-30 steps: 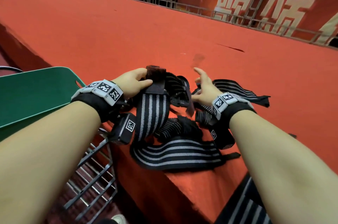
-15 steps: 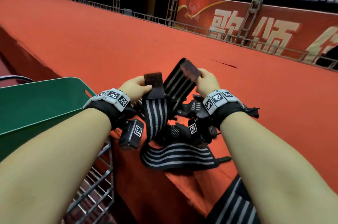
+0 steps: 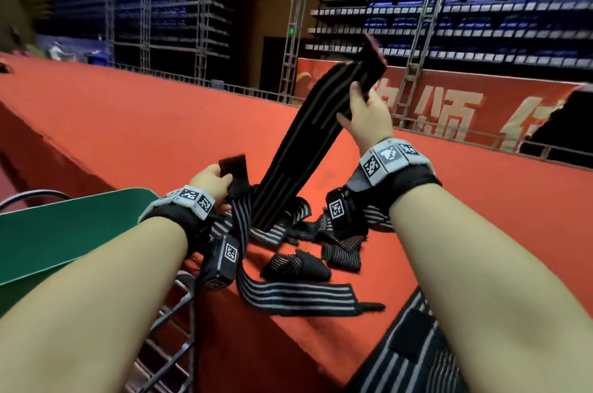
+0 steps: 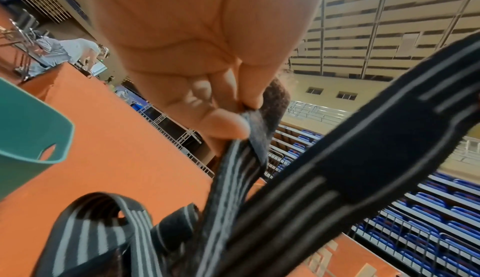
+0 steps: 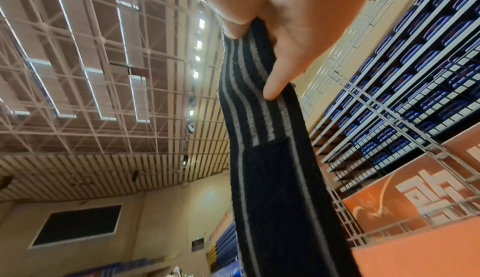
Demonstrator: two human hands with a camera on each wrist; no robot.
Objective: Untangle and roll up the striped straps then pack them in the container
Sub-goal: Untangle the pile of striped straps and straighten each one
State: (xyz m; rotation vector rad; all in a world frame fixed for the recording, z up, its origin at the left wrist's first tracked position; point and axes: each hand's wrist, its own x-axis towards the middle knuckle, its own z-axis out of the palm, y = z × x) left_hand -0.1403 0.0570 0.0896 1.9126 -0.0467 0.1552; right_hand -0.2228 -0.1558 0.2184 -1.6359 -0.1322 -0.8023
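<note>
The right hand (image 3: 365, 116) gripped one strap (image 3: 301, 148) raised high; the left hand (image 3: 210, 179) pinched another strap's end (image 3: 232, 164) near the platform's (image 3: 128, 123) front edge.

The striped straps (image 3: 301, 148) are matt woven elastic cloth, ribbed along the stripes, each ending in a fuzzy, rough fastening patch (image 3: 232, 163) (hook-and-loop, by its look). The tabletop (image 3: 128, 123) wears dull orange felt-like cloth; the green container (image 3: 64, 225) is smooth plastic with a faint sheen.
</note>
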